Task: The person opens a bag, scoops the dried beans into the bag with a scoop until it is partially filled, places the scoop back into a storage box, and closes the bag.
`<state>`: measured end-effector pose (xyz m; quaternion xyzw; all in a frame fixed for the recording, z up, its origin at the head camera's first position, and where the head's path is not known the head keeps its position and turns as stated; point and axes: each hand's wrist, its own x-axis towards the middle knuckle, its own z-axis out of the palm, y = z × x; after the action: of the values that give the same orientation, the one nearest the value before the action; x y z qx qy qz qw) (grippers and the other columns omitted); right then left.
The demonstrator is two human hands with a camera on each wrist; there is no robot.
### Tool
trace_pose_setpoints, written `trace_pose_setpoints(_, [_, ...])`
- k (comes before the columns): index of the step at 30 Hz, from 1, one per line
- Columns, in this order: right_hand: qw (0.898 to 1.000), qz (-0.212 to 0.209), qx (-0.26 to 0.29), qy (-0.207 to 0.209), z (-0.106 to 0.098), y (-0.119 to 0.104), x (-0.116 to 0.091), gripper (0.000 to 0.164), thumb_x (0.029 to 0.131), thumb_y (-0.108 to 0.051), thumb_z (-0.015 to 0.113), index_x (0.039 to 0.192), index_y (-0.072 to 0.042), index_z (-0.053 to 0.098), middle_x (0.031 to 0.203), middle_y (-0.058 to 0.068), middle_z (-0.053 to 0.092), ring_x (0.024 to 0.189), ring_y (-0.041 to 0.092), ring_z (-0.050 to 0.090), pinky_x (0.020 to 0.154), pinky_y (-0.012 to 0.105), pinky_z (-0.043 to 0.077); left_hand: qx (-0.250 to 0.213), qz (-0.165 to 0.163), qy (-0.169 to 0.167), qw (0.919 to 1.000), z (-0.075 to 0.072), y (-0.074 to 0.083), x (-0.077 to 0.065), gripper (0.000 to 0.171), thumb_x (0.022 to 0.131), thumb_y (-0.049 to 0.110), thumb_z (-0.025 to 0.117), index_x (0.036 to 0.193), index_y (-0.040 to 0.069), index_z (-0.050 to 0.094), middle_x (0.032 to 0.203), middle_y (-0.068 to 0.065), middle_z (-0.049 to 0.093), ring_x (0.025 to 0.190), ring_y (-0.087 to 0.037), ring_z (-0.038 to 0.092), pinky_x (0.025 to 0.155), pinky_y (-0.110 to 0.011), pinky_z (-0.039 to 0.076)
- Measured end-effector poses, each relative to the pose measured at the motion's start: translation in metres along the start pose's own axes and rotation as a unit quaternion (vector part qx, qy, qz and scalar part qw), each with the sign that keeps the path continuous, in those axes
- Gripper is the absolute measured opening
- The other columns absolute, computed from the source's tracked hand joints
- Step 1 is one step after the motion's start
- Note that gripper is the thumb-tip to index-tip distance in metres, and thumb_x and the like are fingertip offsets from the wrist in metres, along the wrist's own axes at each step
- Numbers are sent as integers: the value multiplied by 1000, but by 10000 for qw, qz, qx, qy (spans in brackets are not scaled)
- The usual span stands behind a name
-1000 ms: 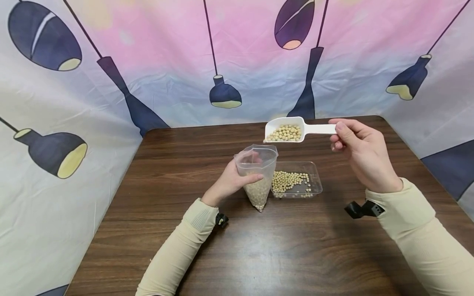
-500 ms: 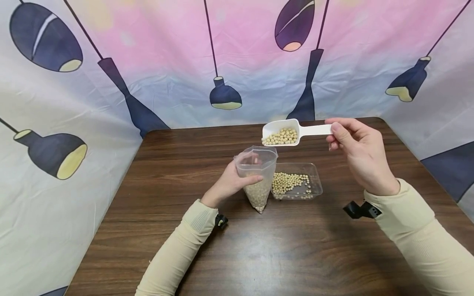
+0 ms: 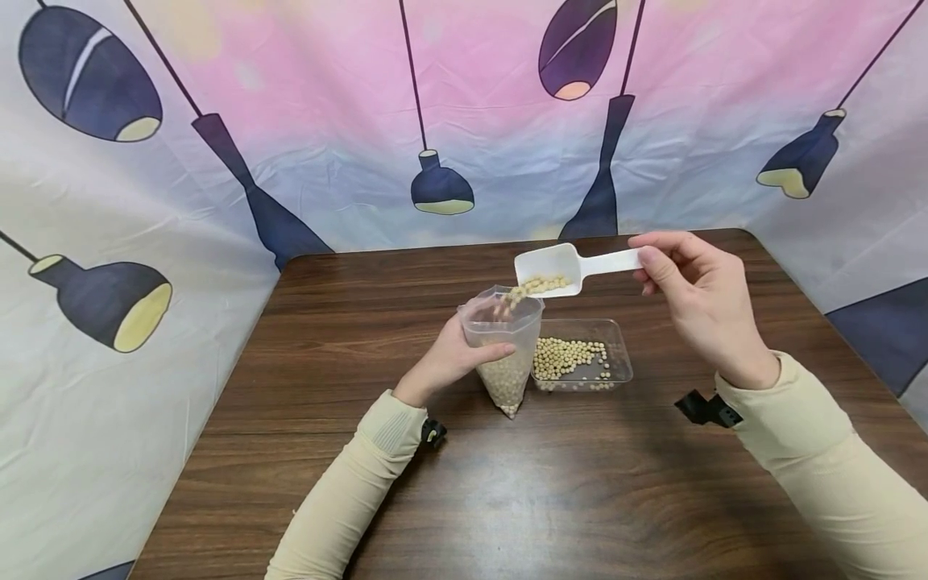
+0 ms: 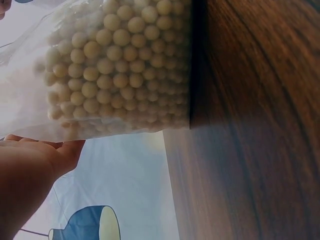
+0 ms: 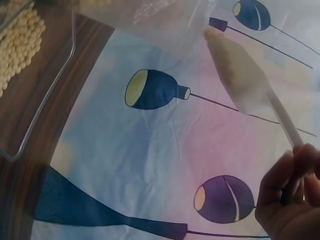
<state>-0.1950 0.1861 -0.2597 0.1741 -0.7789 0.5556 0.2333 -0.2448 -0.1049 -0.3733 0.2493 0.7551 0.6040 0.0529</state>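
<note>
My left hand [image 3: 457, 350] grips a clear plastic bag [image 3: 511, 342] around its upper part, thumb across the front, and the bag's mouth stands open. Pale round soybeans [image 4: 115, 65] fill the lower part of the bag in the left wrist view. Between thumb and fingers, my right hand [image 3: 699, 298] pinches the handle of a white scoop [image 3: 554, 262]. Tilted down to the left over the bag's mouth, the scoop lets soybeans [image 3: 516, 296] slide off its lip into the bag. In the right wrist view the scoop [image 5: 240, 75] shows from below, its lip beside the bag.
A clear plastic tray [image 3: 619, 366] with a loose layer of soybeans [image 3: 561, 354] stands just right of the bag on the dark wooden table [image 3: 348, 338]. Behind the table hangs a cloth [image 3: 348, 185] printed with lamps.
The right hand has moved slightly left and lowered and tilted the scoop. Soybeans that lay in the scoop are now pouring into the bag. The left hand and bag stay nearly in place.
</note>
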Motion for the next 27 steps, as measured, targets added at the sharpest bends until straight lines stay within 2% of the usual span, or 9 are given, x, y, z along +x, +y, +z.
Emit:
trace_pose_setpoints(5, [9958,-553,-694,-226,5,-3,-6,17,94,-4,63,110,-3,70,76,4,61,65,14,55,55,18,44,69,150,-13,9999,0,1,1,56,81,11,79,131,11,55,141,-8,46,122,-25,51,100,-42,44])
trace_pose_setpoints(8, [9895,-1029,-1006,-137,6,-8,-9,18,92,0,64,108,-4,71,79,3,61,65,11,51,56,18,40,26,243,-32,9997,0,0,2,54,81,11,78,130,12,55,132,-6,53,118,-22,54,99,-41,45])
trace_pose_setpoints(12, [9714,-1747,-1577,305,-2,-15,-7,15,91,-1,64,104,-2,73,82,5,64,70,4,50,63,15,38,-92,285,-54,9995,0,1,2,55,81,8,78,131,10,54,125,-8,58,115,-22,57,99,-40,45])
trace_pose_setpoints(14, [9601,-1893,-2023,378,-9,-14,-7,14,92,-3,65,103,-2,73,80,5,63,68,2,47,62,15,36,-106,260,-53,9996,0,1,3,56,81,6,78,131,9,54,125,-9,58,116,-23,56,99,-40,45])
trace_pose_setpoints(16, [9534,-1717,-2472,217,-14,-9,-7,13,92,-5,64,102,-3,72,75,3,60,64,3,44,57,15,34,-98,212,-44,9997,0,1,3,57,81,5,78,132,8,54,126,-11,58,120,-24,53,102,-41,42])
trace_pose_setpoints(19, [9467,-1185,-2968,-413,-14,8,-11,11,93,-5,63,101,-3,71,74,1,58,59,8,42,52,18,33,-48,119,-23,9999,-1,2,3,58,81,5,77,134,6,53,129,-13,57,127,-25,47,105,-42,39])
trace_pose_setpoints(23, [9436,-524,-3109,-1006,-8,39,-22,11,94,-4,60,100,-1,69,78,5,60,61,15,47,52,26,39,-114,32,-90,9999,0,17,-1,59,82,1,75,135,-1,50,130,-19,55,127,-30,47,104,-41,41])
trace_pose_setpoints(27, [9473,-227,-3024,-1036,-4,63,-29,11,95,-5,58,98,-1,68,76,4,59,60,16,47,52,27,39,-160,62,-130,9998,2,33,-6,57,82,-1,73,133,-5,49,127,-22,56,126,-30,48,102,-39,43])
